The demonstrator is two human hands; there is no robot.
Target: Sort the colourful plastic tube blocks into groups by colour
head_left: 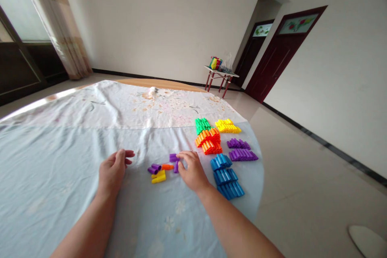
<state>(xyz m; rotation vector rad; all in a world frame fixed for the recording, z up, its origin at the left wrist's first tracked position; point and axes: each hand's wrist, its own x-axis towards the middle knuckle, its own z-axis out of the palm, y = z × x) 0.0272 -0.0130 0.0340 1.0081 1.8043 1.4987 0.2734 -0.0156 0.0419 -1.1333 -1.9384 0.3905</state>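
Several small plastic tube pieces lie on the tablecloth between my hands: purple tubes (154, 168), an orange tube (167, 167) and yellow tubes (159, 176). My right hand (193, 170) reaches in from the right, its thumb and fingertips on purple tubes (174, 157) at the right end of this small group. The fingers partly hide what they grip. To the left of the loose pieces, my left hand (113, 168) rests over the cloth, its fingers loosely bent and a little apart. Nothing shows in it.
Sorted tube stacks stand at the right: green (202, 125), orange (209, 141), yellow (228, 126), purple (242, 155) and blue (226, 175). A pale floral tablecloth (145, 225) covers the round table. Farther back, a small table (222, 73) bears bags.
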